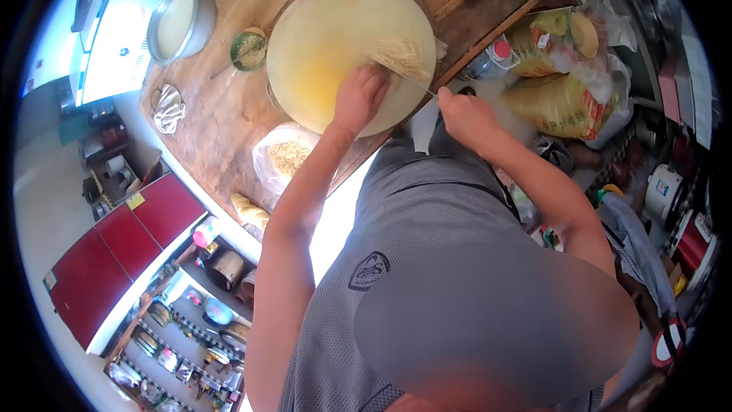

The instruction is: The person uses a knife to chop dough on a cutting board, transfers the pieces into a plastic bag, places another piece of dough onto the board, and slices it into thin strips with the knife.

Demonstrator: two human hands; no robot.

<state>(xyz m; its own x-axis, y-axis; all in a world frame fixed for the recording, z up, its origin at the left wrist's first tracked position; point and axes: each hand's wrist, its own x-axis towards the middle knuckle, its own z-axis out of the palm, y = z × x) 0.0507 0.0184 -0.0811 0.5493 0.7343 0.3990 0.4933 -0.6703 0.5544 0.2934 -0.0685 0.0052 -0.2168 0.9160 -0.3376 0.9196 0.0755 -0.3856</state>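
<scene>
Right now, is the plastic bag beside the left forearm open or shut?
Open: the plastic bag's mouth is spread wide, leaving the pale yellow food inside visible.

Harsh brightness bleaches the white rectangular pane [114, 69] beyond the left corner of the brown wooden table [217, 114] into near-featureless glare. A white strip [343, 198] beside the table's near edge is blown out too. The round pale-yellow board [305, 30] is brightly lit; yellow printed sacks [549, 107] past the right edge sit in softer light. Fisheye distortion bends outlines toward black corners. A smooth grey oval blur [496, 313] masks the wearer's head.
</scene>
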